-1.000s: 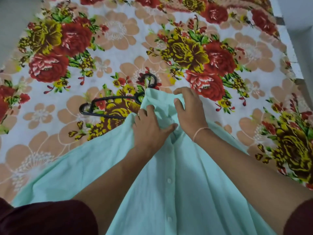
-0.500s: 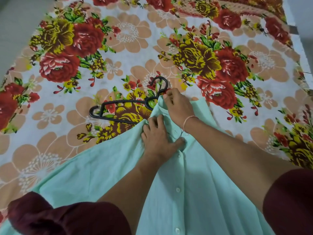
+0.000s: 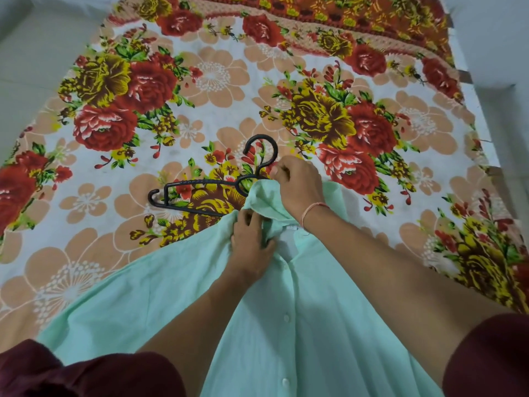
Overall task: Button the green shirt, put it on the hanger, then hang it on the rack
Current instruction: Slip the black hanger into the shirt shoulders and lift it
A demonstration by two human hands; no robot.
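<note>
1. From my remote seat I count two hands. The left hand (image 3: 252, 242) is curled into a bunch of cloth just below the collar of the green shirt (image 3: 300, 325).
2. The right hand (image 3: 297, 186), just beyond the left, pinches the collar's top edge. I cannot tell whether its fingertips also touch the hanger.
3. There is one black hanger (image 3: 200, 183). Its hook is beside the right hand, one arm reaches out left of both hands, and the other is hidden under the shirt.
4. Two white buttons (image 3: 286, 318) show on the placket, nearer me than the hands.
5. One thread bracelet (image 3: 313, 207) circles the right wrist, and there are two maroon sleeves (image 3: 86, 373).
6. One floral sheet (image 3: 200, 81) spreads beneath everything, with a plain grey surface (image 3: 28, 67) on either side of it.
</note>
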